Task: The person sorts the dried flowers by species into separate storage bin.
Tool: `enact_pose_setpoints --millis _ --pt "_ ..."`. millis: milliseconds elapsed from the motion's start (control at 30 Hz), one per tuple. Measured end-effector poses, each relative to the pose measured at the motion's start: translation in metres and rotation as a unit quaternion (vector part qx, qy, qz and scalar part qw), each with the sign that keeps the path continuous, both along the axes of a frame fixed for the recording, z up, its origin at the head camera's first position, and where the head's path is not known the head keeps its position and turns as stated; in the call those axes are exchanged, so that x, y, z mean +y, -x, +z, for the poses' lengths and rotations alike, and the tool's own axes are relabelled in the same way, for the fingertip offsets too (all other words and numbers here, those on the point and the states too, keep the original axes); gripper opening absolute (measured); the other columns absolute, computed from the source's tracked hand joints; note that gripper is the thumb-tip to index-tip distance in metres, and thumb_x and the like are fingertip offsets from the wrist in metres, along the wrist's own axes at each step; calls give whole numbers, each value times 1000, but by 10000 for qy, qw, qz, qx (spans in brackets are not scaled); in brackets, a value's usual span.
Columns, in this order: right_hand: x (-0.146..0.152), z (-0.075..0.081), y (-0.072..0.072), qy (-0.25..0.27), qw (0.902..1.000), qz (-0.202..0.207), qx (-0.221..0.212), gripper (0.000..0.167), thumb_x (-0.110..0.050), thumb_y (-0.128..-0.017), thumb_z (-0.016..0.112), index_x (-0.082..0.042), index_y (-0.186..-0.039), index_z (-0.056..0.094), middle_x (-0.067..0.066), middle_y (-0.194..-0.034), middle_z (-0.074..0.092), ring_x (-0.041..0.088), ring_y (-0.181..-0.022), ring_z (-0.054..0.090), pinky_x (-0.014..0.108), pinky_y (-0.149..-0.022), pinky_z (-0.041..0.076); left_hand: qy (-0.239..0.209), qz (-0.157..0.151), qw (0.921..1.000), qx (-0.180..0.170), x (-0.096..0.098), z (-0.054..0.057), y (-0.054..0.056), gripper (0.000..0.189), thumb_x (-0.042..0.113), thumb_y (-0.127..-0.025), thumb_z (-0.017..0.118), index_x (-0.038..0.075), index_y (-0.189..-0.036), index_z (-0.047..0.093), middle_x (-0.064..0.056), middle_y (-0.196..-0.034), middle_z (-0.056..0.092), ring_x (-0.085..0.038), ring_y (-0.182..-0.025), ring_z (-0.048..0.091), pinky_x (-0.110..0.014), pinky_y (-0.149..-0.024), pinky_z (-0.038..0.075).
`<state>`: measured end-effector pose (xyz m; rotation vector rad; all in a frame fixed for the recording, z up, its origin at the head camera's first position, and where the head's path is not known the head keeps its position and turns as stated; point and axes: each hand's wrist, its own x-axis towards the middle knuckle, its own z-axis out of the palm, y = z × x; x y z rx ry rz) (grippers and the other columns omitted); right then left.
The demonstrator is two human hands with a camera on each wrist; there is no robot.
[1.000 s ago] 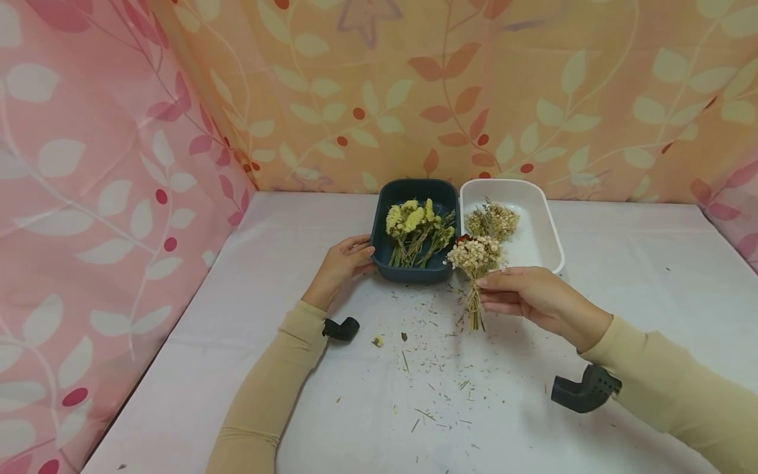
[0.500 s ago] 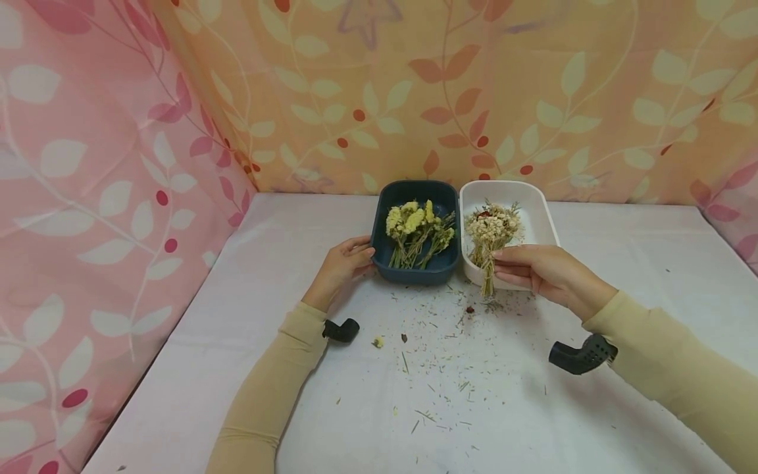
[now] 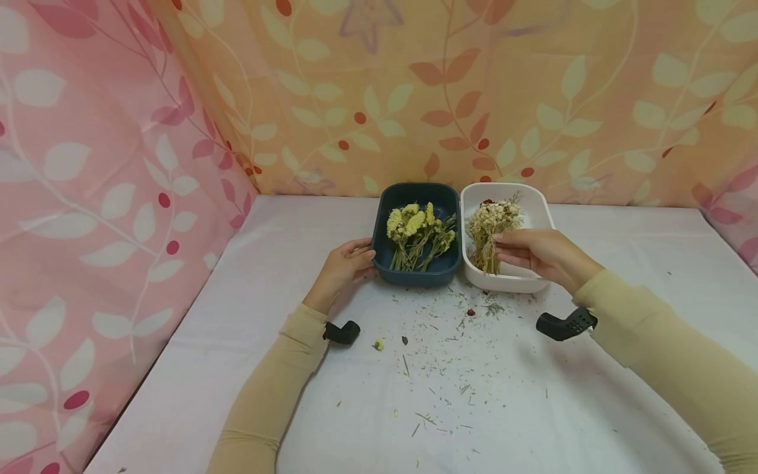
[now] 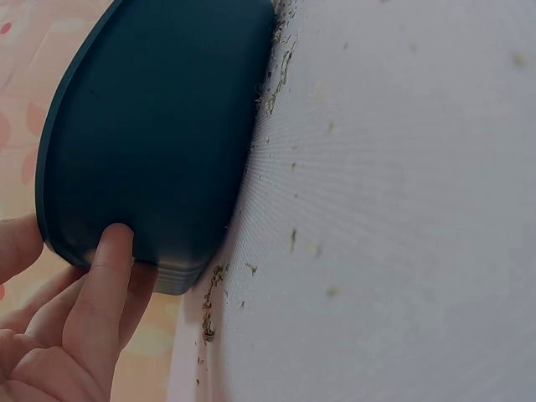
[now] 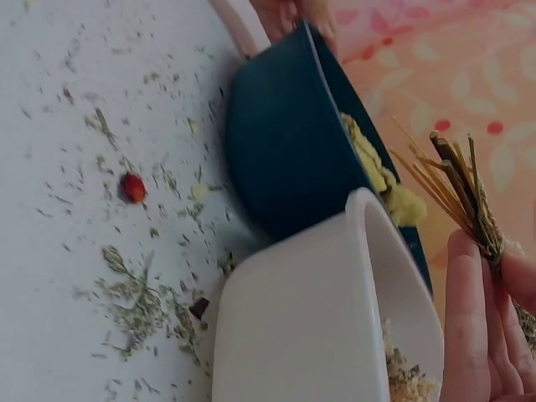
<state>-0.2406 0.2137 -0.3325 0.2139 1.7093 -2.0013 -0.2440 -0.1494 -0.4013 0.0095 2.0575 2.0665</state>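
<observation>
My right hand [image 3: 541, 253] pinches a bunch of dried flowers [image 3: 489, 255] by its tied stems, over the white tub [image 3: 512, 284]. Its cream heads overlap the other dried flowers inside in the head view; in the right wrist view the cut stem ends [image 5: 456, 180] stick up above the fingers. My left hand [image 3: 346, 263] rests at the near left corner of the dark blue tub [image 3: 414, 278]. In the left wrist view one fingertip [image 4: 117, 239] presses its outer wall. Yellow dried flowers [image 3: 408, 224] lie inside the blue tub.
Both tubs stand side by side near the back of the white-covered table [image 3: 237, 316]. Stem bits, a small red flower piece [image 3: 470, 313] and a green sprig [image 3: 493, 307] litter the table in front. Patterned cloth [image 3: 331, 99] hangs behind and at the sides.
My right hand has carried the dried flower bunch from in front of the tubs back and down into the white tub. A red piece now lies on the table. The left hand has stayed put.
</observation>
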Motion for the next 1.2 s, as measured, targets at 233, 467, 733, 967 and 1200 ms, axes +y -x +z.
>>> enact_pose_setpoints --millis 233,467,733,967,1200 --pt "3 -8 17 137 9996 -253 -17 25 -8 -98 62 -14 -78 76 -1 -79 76 8 -77 74 20 -78 61 -32 -74 9999 60 0 -2 1 47 12 -101 60 5 -146 49 -19 -146 53 -37 -130 56 -44 -107 51" --pt "9 -24 29 -154 9996 -205 147 26 -8 -100 60 -16 -80 74 -3 -80 76 7 -79 73 20 -80 61 -43 -1 10000 44 4 -7 1 47 11 -100 60 4 -145 50 -19 -146 53 -36 -129 57 -43 -105 52" --pt "13 -34 39 -250 9995 -184 -30 32 -6 -100 58 -16 -76 76 -2 -77 76 7 -74 74 19 -77 61 20 23 10000 70 6 -5 6 46 13 -100 61 6 -145 51 -17 -146 54 -33 -128 58 -41 -105 52" --pt "13 -42 37 -453 9982 -210 -345 24 -5 -97 64 -13 -77 75 2 -76 76 11 -73 75 21 -77 61 70 -131 9999 57 8 -10 9 48 14 -101 60 6 -147 48 -17 -148 52 -33 -128 59 -41 -106 52" --pt "8 -45 29 -662 9951 -250 -687 21 -5 -96 65 -11 -77 74 7 -76 76 15 -73 76 24 -78 62 20 -178 9998 -83 6 -18 2 47 14 -100 61 6 -145 50 -18 -144 55 -34 -125 60 -41 -105 53"
